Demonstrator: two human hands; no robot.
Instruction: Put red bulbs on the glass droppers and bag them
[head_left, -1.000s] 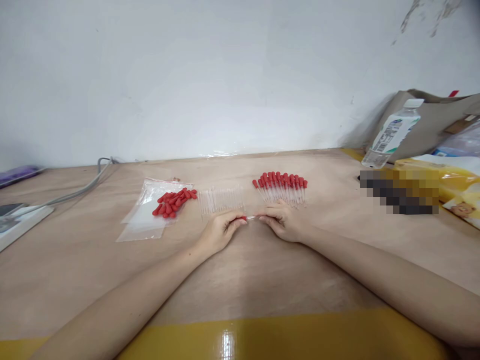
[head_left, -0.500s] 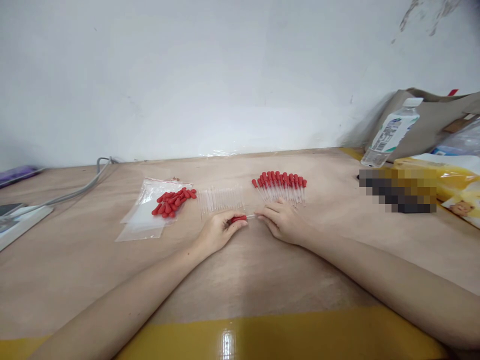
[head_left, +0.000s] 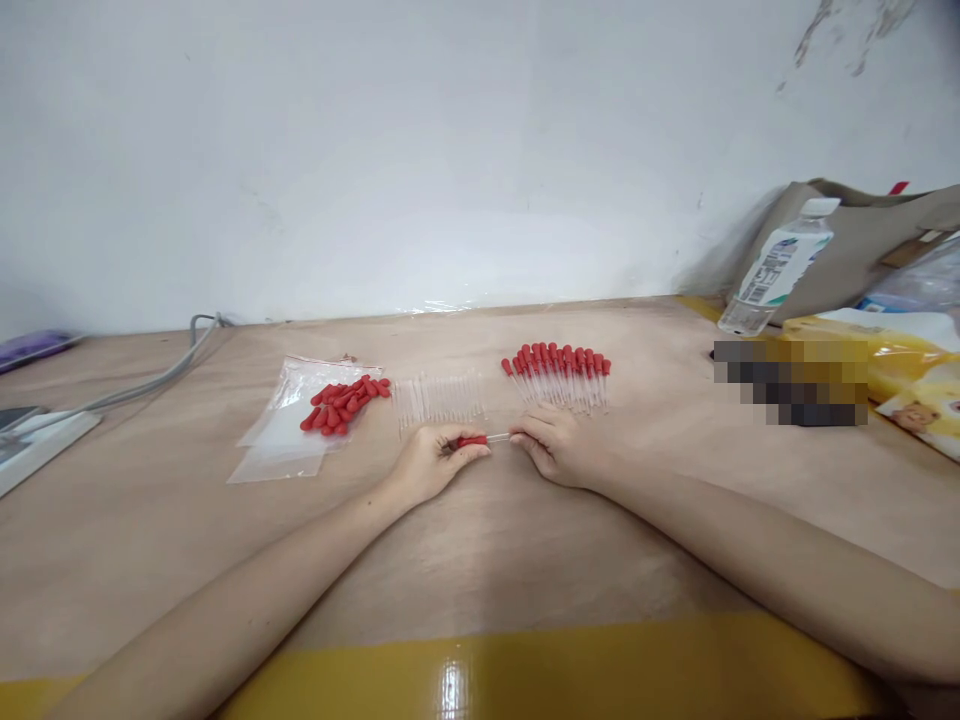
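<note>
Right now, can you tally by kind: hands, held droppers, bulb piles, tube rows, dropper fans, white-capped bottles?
Left hand and right hand: 2
Held dropper: 1
Red bulb pile: 1
Clear tube row: 1
Dropper fan: 1
White-capped bottle: 1
Total: 7

A smooth red bulb (head_left: 472, 440) lies level between the thumb and fingers of the left hand (head_left: 431, 465), its right end meeting a slim clear tube (head_left: 498, 437) that runs nearly horizontal to the fingertips of the right hand (head_left: 551, 447), which hide its far end. Beyond the hands, loose red bulbs (head_left: 341, 408) lie heaped and pointing various ways, while clear tubes (head_left: 441, 397) lie side by side in a row to their right. Farther right, droppers with red tops (head_left: 559, 368) lie fanned closely together, bulbs away from the person.
</note>
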